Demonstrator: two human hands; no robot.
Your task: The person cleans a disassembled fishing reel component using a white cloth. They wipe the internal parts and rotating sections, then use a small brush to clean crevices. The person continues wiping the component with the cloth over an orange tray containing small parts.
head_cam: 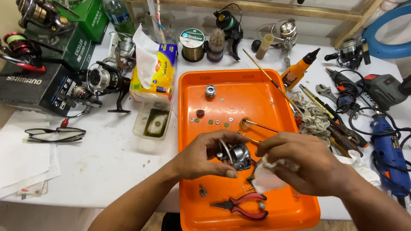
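left hand [205, 156] cups a small metal reel body [236, 156] above the near half of the orange tray [257, 90]. right hand [306, 162] pinches a white cloth [266, 179] against it. looks compact, rigid, probably greasy-slick; best held round the housing, clear of the thin wire bail.

a small silver-and-black fishing reel body [236, 155] sits tilted above the orange tray, a crumpled white cloth [266, 179] just beside it.

A white table [107, 158] stands against a pale wall, under a wooden rail [257, 8].
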